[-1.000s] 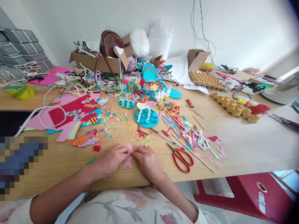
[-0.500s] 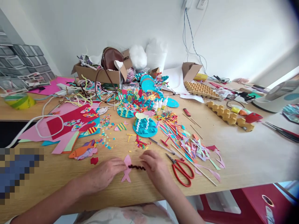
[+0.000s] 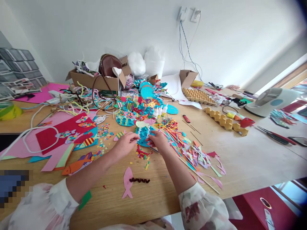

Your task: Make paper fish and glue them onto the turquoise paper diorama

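Note:
My left hand (image 3: 125, 144) and my right hand (image 3: 157, 141) reach forward to a turquoise paper disc (image 3: 143, 135) decorated with white wavy strips. Each hand's fingers curl onto an edge of the disc, left and right. A pink paper fish (image 3: 127, 182) lies near the table's front edge, with a dark curly pipe cleaner (image 3: 140, 180) across it; neither hand touches them. Yellow and pink paper fish (image 3: 145, 122) sit just beyond the disc.
Heaps of coloured paper scraps (image 3: 196, 153), wooden sticks (image 3: 201, 176), felt sheets (image 3: 55, 134) and more fish discs cover the wooden table (image 3: 251, 159). Cardboard boxes (image 3: 96, 80) and egg cartons (image 3: 224, 119) stand at the back. A white fan (image 3: 268, 102) is on the right.
Both hands let go of the pink fish and the pipe cleaner and moved forward to the turquoise disc. The view tilted upward.

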`<state>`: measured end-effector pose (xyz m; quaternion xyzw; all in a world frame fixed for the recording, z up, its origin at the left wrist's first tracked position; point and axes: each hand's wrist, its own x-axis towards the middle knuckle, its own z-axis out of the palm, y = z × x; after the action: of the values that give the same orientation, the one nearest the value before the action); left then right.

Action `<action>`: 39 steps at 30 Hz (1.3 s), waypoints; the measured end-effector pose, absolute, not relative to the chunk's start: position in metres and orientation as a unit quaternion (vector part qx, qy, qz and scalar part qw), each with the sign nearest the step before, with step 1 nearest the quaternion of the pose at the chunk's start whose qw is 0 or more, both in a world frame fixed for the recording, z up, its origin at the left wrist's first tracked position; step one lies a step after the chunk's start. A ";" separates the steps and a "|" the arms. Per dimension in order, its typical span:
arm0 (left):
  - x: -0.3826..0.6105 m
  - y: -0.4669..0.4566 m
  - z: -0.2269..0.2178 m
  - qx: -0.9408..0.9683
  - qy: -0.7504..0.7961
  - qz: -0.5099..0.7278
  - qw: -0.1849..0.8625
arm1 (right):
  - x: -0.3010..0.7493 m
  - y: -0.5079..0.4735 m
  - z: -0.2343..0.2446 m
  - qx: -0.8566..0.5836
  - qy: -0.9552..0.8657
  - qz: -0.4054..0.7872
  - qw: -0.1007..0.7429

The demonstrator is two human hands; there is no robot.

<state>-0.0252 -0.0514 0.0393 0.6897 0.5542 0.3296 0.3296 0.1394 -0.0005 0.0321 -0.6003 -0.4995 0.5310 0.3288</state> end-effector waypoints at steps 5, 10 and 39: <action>-0.029 -0.029 0.024 0.641 0.576 0.351 0.365 | 0.135 0.006 0.028 -0.591 -0.461 0.575 0.327; -0.025 -0.016 0.015 0.676 0.567 0.327 0.339 | 0.133 0.012 0.026 -0.593 -0.450 0.583 0.327; -0.026 -0.025 -0.013 0.804 0.488 0.292 0.171 | 0.138 0.020 0.009 -0.657 -0.609 0.378 0.235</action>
<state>-0.0259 -0.0250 -0.0132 0.8042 0.4883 0.2924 0.1712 0.1382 0.0197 0.0093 -0.6568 -0.6088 0.3778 0.2349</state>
